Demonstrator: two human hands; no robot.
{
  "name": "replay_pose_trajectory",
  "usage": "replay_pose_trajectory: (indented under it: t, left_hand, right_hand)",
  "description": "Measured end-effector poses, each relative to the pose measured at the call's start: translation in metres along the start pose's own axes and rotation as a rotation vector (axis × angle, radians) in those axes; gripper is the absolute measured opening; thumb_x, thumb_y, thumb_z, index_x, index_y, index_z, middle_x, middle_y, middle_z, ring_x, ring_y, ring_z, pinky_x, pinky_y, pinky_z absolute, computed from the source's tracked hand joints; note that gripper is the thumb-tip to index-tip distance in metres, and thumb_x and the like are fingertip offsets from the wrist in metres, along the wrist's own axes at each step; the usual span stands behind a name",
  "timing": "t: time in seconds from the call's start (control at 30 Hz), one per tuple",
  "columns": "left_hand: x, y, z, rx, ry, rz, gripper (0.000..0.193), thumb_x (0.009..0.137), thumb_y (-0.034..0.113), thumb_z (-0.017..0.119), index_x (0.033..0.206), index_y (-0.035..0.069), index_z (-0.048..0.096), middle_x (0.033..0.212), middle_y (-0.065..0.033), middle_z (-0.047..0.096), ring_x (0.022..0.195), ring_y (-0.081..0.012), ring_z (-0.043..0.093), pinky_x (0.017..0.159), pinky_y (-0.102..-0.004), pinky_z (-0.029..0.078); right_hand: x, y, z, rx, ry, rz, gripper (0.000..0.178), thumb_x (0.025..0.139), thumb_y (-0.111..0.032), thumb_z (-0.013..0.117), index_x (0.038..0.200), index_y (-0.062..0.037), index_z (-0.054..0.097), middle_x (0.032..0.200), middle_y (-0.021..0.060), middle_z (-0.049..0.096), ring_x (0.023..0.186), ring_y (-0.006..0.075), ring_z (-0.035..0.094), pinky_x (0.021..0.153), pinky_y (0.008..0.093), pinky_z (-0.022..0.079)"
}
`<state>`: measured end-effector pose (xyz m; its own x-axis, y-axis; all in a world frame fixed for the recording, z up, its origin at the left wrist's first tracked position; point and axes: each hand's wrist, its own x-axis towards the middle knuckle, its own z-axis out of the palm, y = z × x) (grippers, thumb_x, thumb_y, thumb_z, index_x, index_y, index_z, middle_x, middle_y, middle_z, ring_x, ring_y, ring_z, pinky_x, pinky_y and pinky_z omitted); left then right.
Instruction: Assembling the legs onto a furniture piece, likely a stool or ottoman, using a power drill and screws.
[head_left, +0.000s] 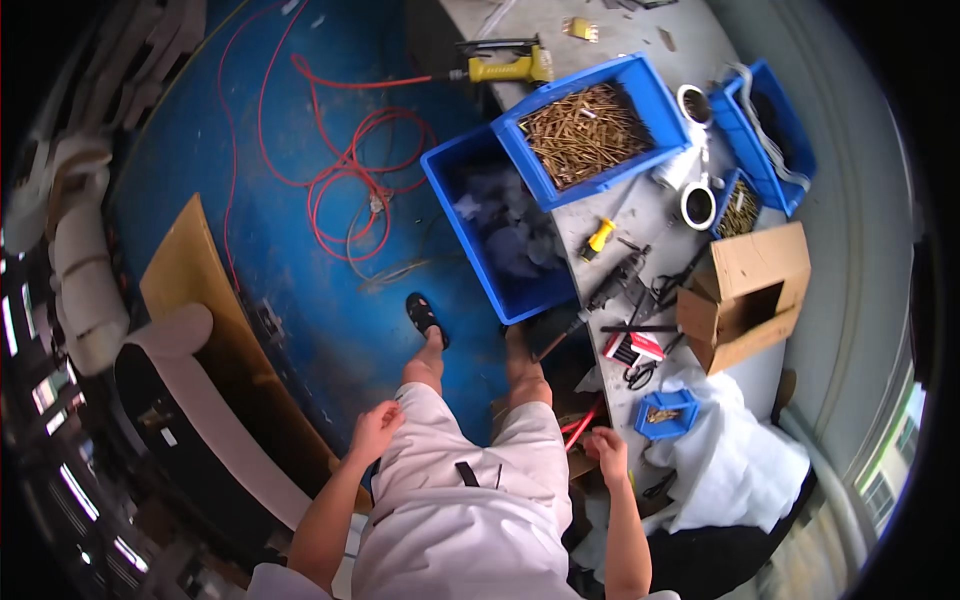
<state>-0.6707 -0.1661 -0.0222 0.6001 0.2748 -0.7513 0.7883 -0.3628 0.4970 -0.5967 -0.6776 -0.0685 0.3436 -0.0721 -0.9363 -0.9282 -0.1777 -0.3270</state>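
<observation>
My left hand (376, 430) hangs beside my left thigh, its fingers loosely bent and apart, with nothing in it. To the right of my other thigh is my right hand (607, 452), also empty, its fingers loosely curled but not closed into a fist. It is nearest the workbench edge, close to a red-handled tool (577, 430) below and a small blue bin (667, 414) with a few gold-coloured fasteners. Neither hand visibly touches anything on the bench (590, 215).
A large blue bin (648, 150) of gold-coloured screws overhangs another blue crate (460, 225) holding whitish material. A yellow air nailer (512, 68), power drill (622, 278), yellow-handled screwdriver (600, 240) and cardboard box (762, 262) lie on the bench. Red hose (345, 165) coils across the floor; padded panels stand left.
</observation>
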Motion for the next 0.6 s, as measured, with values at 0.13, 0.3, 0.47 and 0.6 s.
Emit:
replay_pose_trajectory:
  t: [0.13,0.3,0.47,0.6]
  left_hand:
    - [-0.028,-0.057,0.058,-0.136,0.119,-0.197,0.023,0.093,0.016,0.072,0.108,-0.001,0.069,0.088,-0.0126,0.074,0.078,-0.0192,0.072,0.073,-0.0312,0.057]
    - [-0.059,-0.083,0.076,-0.262,0.162,-0.373,0.022,0.093,0.016,0.073,0.108,0.0,0.069,0.086,-0.0092,0.073,0.075,-0.0152,0.069,0.073,-0.0301,0.055]
    - [-0.035,-0.032,0.08,-0.113,0.058,-0.308,0.023,0.093,0.016,0.073,0.108,0.0,0.069,0.087,-0.0102,0.073,0.08,-0.0169,0.07,0.075,-0.0301,0.055]
    - [-0.007,0.043,0.097,-0.1,-0.104,-0.194,0.023,0.093,0.015,0.073,0.11,0.001,0.068,0.09,-0.0111,0.073,0.084,-0.0174,0.071,0.078,-0.03,0.056]
  right_hand:
    - [0.006,0.042,-0.06,-0.121,0.034,0.064,0.02,0.099,-0.009,0.06,0.116,0.0013,0.065,0.094,0.0101,0.074,0.084,0.0171,0.071,0.075,0.0297,0.058]
    - [0.022,-0.051,-0.092,-0.261,0.117,-0.34,0.013,0.1,-0.005,0.057,0.105,0.0014,0.068,0.09,0.0068,0.07,0.081,0.0138,0.064,0.076,0.028,0.052]
    - [0.081,-0.202,-0.141,-0.656,0.607,-0.849,0.023,0.098,0.003,0.05,0.113,0.0016,0.067,0.104,0.0108,0.072,0.1,0.019,0.068,0.091,0.0313,0.051]
    - [0.141,-0.285,-0.2,-1.156,0.635,-1.018,0.027,0.089,0.003,0.05,0.108,-0.0001,0.069,0.111,0.0186,0.071,0.105,0.0367,0.068,0.092,0.044,0.053]
